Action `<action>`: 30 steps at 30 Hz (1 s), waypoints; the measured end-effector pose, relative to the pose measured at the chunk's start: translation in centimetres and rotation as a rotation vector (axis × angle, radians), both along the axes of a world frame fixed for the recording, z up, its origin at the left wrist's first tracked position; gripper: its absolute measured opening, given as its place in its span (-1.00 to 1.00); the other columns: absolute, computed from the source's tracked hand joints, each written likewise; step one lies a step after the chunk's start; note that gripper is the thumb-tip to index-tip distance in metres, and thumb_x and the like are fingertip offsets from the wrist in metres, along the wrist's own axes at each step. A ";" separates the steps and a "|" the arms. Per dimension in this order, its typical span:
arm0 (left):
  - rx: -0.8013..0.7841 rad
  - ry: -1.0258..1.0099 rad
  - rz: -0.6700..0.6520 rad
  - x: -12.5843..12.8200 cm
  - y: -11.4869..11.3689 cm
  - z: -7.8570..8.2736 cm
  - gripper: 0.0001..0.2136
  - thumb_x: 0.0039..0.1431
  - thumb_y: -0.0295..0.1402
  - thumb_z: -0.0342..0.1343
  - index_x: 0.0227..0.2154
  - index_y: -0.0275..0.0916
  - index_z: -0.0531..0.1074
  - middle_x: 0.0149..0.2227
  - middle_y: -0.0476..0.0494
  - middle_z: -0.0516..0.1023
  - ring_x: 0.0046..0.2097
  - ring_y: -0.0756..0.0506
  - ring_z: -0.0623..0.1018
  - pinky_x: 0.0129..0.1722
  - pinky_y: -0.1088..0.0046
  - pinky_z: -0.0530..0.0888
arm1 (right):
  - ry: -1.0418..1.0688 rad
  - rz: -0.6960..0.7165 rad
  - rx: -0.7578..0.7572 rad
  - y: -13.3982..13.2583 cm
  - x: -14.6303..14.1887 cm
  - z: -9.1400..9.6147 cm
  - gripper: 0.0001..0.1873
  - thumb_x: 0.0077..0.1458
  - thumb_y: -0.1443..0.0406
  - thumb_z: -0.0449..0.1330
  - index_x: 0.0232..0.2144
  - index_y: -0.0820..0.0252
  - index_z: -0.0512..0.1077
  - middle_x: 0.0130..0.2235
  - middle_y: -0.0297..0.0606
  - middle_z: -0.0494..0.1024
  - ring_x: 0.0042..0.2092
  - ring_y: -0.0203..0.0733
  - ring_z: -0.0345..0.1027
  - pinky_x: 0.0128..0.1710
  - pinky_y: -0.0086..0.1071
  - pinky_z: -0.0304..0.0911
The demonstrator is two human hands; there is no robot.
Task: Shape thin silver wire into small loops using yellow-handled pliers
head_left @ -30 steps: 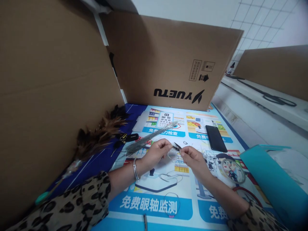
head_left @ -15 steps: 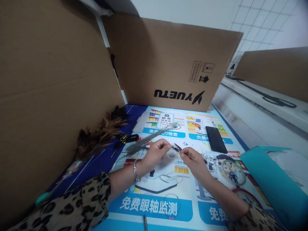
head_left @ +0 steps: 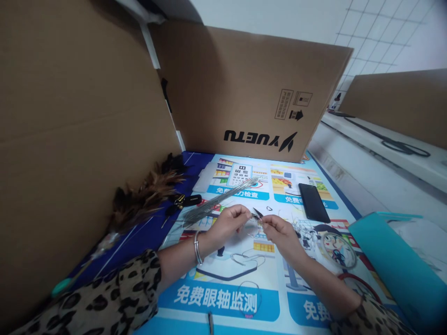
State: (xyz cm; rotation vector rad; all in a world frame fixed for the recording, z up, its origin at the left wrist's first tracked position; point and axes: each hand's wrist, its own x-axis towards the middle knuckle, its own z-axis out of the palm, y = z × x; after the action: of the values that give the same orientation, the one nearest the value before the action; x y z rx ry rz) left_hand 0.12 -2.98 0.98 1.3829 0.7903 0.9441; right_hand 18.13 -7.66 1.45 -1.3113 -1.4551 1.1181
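Note:
Both hands meet over the printed poster mat. My left hand pinches one end of a thin bent wire, and my right hand pinches its other end. The fingertips of the two hands nearly touch. A small black pointed tool lies on the mat just behind them. A bundle of straight metal wires lies to the left of my left hand. More bent wire shapes rest on the mat below my hands.
Cardboard walls stand at the left and back. A brown feather duster and black keys lie at the left. A black phone lies at the right, beside a tangle of wires and a teal bag.
My hands have drawn slightly closer together on the wire. Little else has moved.

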 end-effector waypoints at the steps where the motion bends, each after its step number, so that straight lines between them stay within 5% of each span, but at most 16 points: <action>1: -0.001 0.007 -0.001 0.0 0.0 0.0 -0.78 0.11 -0.23 0.04 -0.47 -0.30 0.33 -0.66 0.09 0.23 -0.59 0.10 0.21 -0.57 0.58 0.15 | 0.010 0.005 -0.008 0.0 0.0 0.1 -0.81 0.07 0.20 0.09 -0.31 0.18 0.39 -0.51 -0.41 0.29 -0.48 -0.37 0.10 -0.49 -0.48 0.05; 30: 0.016 0.046 -0.032 0.0 -0.3 0.4 -0.78 0.08 -0.21 0.06 -0.44 -0.31 0.35 -0.59 0.05 0.27 -0.57 0.09 0.24 -0.57 0.58 0.19 | 0.003 0.012 0.030 0.0 -0.2 0.5 -0.73 0.01 0.23 0.09 -0.22 0.17 0.44 -0.42 -0.33 0.40 -0.42 -0.33 0.19 -0.43 -0.44 0.13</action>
State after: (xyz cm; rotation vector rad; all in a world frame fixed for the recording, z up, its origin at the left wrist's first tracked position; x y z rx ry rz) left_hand 0.16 -3.32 1.34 1.4318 0.7944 0.8983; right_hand 17.92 -7.70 1.93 -1.2804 -1.4741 1.1017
